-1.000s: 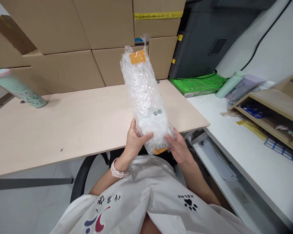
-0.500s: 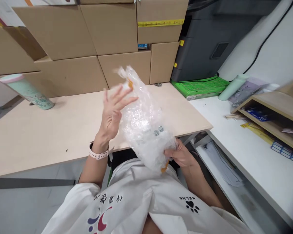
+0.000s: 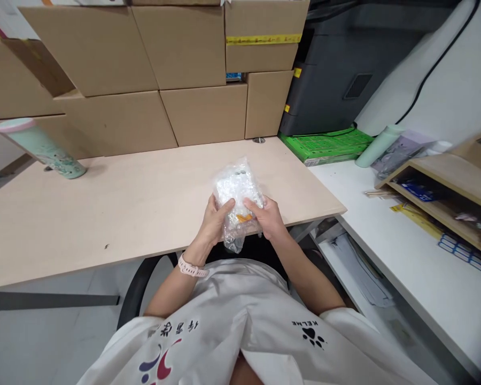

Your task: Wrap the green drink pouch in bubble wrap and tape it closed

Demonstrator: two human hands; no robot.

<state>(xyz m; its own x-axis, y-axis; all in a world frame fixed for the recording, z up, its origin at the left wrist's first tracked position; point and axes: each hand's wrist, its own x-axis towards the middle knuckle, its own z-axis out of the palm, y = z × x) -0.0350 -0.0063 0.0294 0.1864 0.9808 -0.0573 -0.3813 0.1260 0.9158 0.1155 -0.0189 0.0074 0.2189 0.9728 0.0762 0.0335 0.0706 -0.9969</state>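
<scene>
The left hand [image 3: 213, 219] and right hand [image 3: 269, 216] are curled around opposite sides of a clear bubble-wrapped packet [image 3: 237, 187], thumbs pressed on its upper face near an orange label [image 3: 244, 218]. The packet is at the near edge of the pale wooden table [image 3: 124, 214], its loose end overhanging; whether it rests on the wood or is held just above is hard to tell. Cardboard boxes [image 3: 120, 53] are stacked along the back, with a mint tumbler [image 3: 50, 149] before them at the left. Right of the boxes, a dark grey case [image 3: 328, 75] stands by a flat green box [image 3: 331, 144], near a wooden organiser [image 3: 449, 174].
</scene>
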